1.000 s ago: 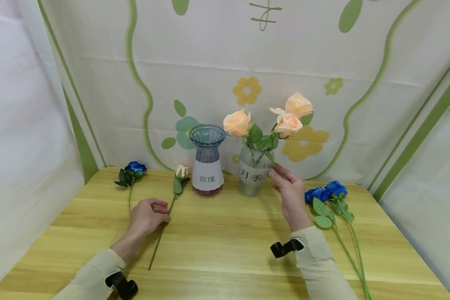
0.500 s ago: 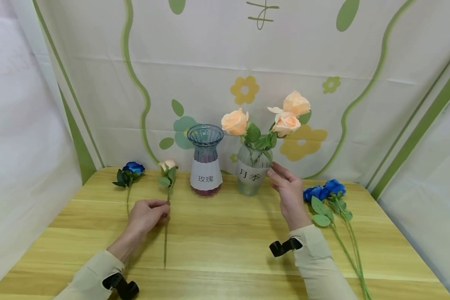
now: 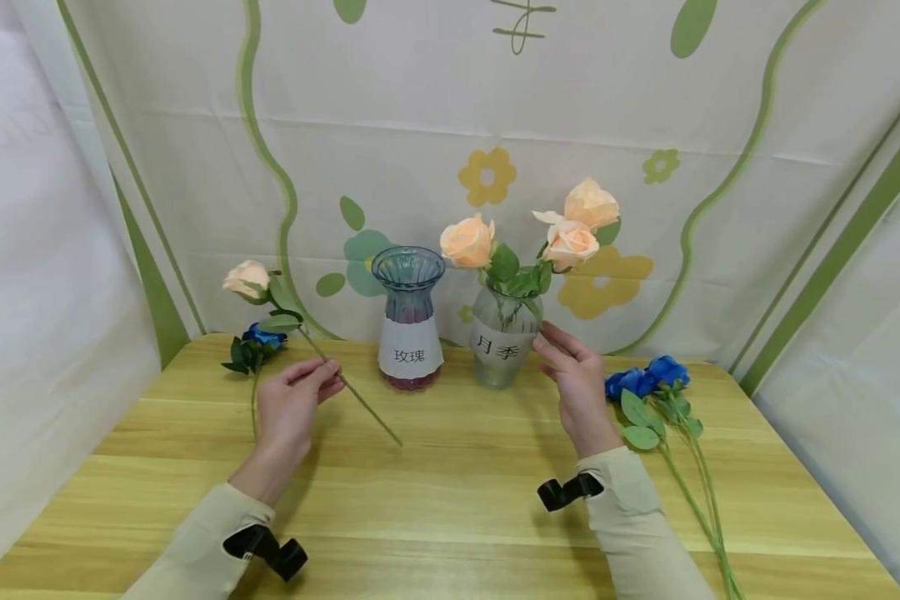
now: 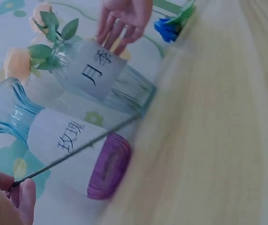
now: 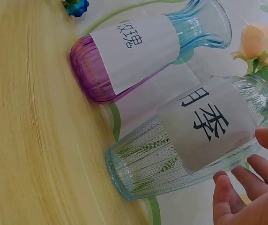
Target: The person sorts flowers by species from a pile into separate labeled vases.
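My left hand [image 3: 292,404] pinches the thin green stem of a pale peach rose [image 3: 247,279] between thumb and fingers. The bloom is raised toward the upper left, and the stem [image 4: 73,152] slants down to the right, crossing in front of a blue-and-purple glass vase [image 3: 410,317] in the left wrist view. Beside that vase stands a clear glass vase [image 3: 498,375] with a paper label [image 5: 209,124] and several peach roses [image 3: 468,242] in it. At its right side is my right hand [image 3: 576,387], relaxed fingers [image 5: 223,190] right by the glass.
A single blue rose [image 3: 266,337] lies at the table's back left, partly behind my left hand. More blue roses [image 3: 667,372] with long stems lie on the right of the wooden table [image 3: 450,517]. A patterned cloth [image 3: 390,125] hangs behind the vases.
My left hand has lifted the peach rose off the table and tilted it, bloom to the upper left, stem end to the right. The right hand has stayed by the clear vase.
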A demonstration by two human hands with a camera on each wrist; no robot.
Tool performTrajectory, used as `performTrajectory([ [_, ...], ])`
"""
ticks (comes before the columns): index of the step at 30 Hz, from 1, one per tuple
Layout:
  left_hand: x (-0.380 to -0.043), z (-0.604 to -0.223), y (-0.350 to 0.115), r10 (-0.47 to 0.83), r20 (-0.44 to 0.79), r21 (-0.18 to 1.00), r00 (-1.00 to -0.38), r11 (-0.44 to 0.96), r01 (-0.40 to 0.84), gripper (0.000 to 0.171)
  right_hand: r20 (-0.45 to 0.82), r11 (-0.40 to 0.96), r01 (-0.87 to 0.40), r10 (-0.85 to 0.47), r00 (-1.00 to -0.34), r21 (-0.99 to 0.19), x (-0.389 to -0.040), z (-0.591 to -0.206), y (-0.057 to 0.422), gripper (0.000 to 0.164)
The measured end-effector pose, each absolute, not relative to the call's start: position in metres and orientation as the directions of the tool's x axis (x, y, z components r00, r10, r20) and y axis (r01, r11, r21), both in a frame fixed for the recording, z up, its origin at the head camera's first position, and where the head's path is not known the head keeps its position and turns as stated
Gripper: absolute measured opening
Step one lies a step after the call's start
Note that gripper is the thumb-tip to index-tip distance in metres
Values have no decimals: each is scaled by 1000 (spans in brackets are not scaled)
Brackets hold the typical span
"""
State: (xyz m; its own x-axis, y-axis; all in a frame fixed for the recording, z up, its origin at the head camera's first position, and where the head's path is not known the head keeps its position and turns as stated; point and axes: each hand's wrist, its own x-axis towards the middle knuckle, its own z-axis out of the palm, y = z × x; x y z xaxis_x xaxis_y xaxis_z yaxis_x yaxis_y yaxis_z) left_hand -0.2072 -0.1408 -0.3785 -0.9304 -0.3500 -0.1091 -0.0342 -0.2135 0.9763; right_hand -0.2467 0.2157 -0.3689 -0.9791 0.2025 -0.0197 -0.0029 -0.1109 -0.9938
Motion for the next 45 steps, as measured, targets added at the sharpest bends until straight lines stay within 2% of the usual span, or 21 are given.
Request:
performTrajectory([
  [6,-216,-363,-125,-431,-37,935,-902,-334,121,24,-25,-109,3,196,-980,-994,-248,-369,216,50],
  [9,-220,-354,-119,-446,3,912,-895,-365,185,25,-27,-108,6,193,-981,-994,-248,-369,216,49],
  [15,-228,-336,-103,-471,73,853,-879,-427,300,10,-27,-105,6,199,-980,-994,-247,-368,217,49],
  [17,-229,-331,-97,-486,83,837,-870,-440,326,11,-26,-105,6,198,-980,-994,-247,-368,217,49],
  [22,-234,-324,-81,-531,109,822,-841,-427,377,17,-27,-103,7,191,-981,-995,-248,-369,217,49],
  [30,-241,-310,-58,-583,149,769,-799,-440,464,11,-26,-114,3,197,-980,-994,-250,-371,217,47],
  [33,-243,-306,-51,-584,161,755,-796,-446,480,9,-24,-111,3,195,-980,-994,-250,-371,218,48],
  [37,-246,-304,-45,-584,169,738,-794,-459,495,17,-23,-109,2,193,-981,-994,-250,-371,218,47],
  [45,-250,-296,-33,-602,150,733,-784,-464,497,19,-28,-104,7,200,-979,-995,-250,-371,217,46],
])
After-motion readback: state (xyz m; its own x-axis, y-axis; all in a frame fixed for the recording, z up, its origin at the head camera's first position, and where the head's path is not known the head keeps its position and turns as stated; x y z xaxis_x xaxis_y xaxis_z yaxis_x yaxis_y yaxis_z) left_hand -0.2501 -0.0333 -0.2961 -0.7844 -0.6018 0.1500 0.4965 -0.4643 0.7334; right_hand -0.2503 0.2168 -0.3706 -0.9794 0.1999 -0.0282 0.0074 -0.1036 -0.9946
